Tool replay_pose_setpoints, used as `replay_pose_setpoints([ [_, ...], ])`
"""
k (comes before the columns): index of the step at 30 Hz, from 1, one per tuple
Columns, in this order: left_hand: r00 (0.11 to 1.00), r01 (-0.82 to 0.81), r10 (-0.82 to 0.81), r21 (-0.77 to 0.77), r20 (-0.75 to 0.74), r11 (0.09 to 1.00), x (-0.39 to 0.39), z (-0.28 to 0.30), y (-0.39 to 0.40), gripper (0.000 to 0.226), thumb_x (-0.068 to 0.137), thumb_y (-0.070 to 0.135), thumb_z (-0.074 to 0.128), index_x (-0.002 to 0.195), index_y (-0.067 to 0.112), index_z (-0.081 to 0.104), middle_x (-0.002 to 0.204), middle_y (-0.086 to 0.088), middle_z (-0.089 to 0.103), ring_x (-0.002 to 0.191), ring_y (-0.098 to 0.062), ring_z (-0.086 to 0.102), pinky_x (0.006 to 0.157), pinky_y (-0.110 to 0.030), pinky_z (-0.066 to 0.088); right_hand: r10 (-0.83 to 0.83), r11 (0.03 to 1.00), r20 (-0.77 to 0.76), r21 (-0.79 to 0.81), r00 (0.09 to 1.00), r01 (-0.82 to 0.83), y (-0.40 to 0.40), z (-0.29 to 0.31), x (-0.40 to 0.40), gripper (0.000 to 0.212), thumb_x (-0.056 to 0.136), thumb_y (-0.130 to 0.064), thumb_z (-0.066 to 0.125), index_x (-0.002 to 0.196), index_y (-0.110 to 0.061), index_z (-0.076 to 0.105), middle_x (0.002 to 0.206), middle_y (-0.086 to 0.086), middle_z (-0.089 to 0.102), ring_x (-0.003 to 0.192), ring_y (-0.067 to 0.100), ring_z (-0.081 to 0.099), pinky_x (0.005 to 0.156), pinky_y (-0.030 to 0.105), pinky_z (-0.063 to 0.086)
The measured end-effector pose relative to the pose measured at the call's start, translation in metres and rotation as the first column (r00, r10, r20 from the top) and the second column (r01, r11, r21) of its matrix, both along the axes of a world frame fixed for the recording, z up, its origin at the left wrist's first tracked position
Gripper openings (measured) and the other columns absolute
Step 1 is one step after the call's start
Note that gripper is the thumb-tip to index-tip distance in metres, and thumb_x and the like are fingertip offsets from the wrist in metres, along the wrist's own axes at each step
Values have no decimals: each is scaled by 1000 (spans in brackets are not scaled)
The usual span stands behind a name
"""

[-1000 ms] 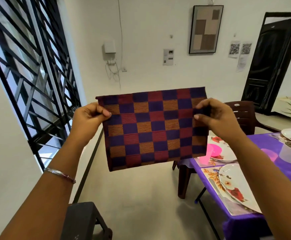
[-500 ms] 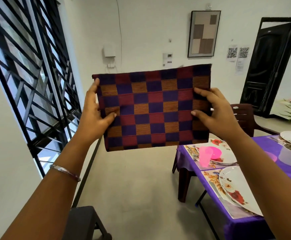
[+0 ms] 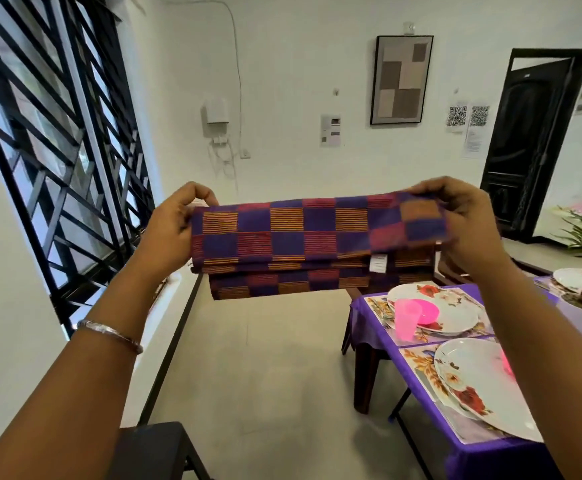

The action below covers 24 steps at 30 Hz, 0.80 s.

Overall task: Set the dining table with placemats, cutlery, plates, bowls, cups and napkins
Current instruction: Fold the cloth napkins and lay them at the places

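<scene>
— Head view: any change since half a second before?
— Checked napkin folded over into a band, no longer held up flat; lower layers hung beneath, white label showing near the right end.
— Left hand?
— Pinched the cloth's left end, thumb and fingers curled.
— Right hand?
— Curled over the upper right corner, gripping it.
— Whereabouts?
— Up in mid-air over bare floor, left of the purple bench.
— Edges, room?
— Bench corner low right, carrying floral plates and a pink cup; brown chair against it; dark stool bottom left; open floor between.
</scene>
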<state>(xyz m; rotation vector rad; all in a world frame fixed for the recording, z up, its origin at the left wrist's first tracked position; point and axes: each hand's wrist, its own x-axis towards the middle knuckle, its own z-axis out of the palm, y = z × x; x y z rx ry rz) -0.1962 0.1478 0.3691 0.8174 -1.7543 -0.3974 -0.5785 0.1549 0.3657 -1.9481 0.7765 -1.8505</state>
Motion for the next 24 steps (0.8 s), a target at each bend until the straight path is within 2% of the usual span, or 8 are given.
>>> replay_pose_setpoints([
  [3, 988, 128, -123, 52, -92, 990, 4, 4, 5, 26, 79, 5, 70, 96, 21, 56, 70, -5, 64, 57, -21, 54, 52, -31, 46, 107, 990, 29, 84, 994, -109, 6, 6, -4, 22, 86, 4, 59, 89, -15, 71, 91, -2, 74, 90, 16, 69, 72, 23, 57],
  [5, 961, 227, -208, 91, -182, 970, 7, 7, 7, 28, 76, 11, 73, 98, 22, 58, 73, -3, 66, 58, -19, 59, 51, -29, 50, 173, 973, 13, 150, 985, -173, 10, 9, -11, 15, 81, -11, 63, 85, -19, 74, 100, 3, 73, 101, 21, 67, 75, 26, 59],
  [7, 942, 273, -244, 105, -231, 956, 7, 11, 10, 22, 86, 1, 64, 96, 19, 58, 77, 0, 69, 61, -14, 63, 52, -26, 53, 173, 968, -42, 191, 984, -162, 14, 13, -17, 16, 84, -15, 61, 84, -23, 75, 107, 6, 72, 108, 23, 65, 77, 30, 59],
  [9, 934, 288, -253, 116, -251, 950, 4, 14, 13, 21, 89, -5, 52, 92, 15, 58, 80, 0, 68, 65, -13, 65, 52, -21, 55, 115, 978, -95, 184, 989, -96, 16, 16, -20, 27, 93, -6, 52, 85, -21, 72, 103, 3, 73, 104, 22, 67, 73, 28, 60],
  [13, 948, 229, -198, 103, -248, 968, -1, 20, 17, 22, 90, -3, 52, 77, 12, 60, 73, 0, 68, 64, -12, 66, 50, -18, 53, 71, 983, -188, 177, 980, -38, 21, 20, -19, 35, 99, 2, 40, 82, -17, 64, 88, -8, 70, 93, 13, 68, 65, 23, 58],
  [15, 962, 187, -162, 95, -219, 978, 0, 21, 16, 29, 93, -6, 48, 76, 13, 61, 74, 0, 68, 68, -13, 66, 55, -20, 56, 86, 984, -225, 172, 970, -48, 21, 21, -21, 45, 98, 6, 37, 77, -21, 66, 91, -8, 69, 96, 12, 67, 67, 22, 58],
  [19, 967, 211, -188, 128, -173, 969, 5, 21, 16, 44, 92, -15, 42, 72, 15, 67, 90, -2, 69, 83, -18, 67, 63, -22, 58, 46, 992, -342, 126, 939, -3, 21, 25, -22, 37, 95, 14, 38, 88, -6, 70, 104, 1, 60, 104, 9, 61, 78, 18, 55],
  [24, 957, 257, -232, 137, -177, 957, 7, 20, 18, 51, 88, -20, 42, 76, 18, 73, 106, -5, 65, 97, -18, 66, 70, -21, 57, 35, 995, -238, 102, 971, -11, 19, 26, -15, 47, 92, 17, 41, 84, -15, 73, 102, -4, 61, 99, 6, 61, 77, 17, 55],
])
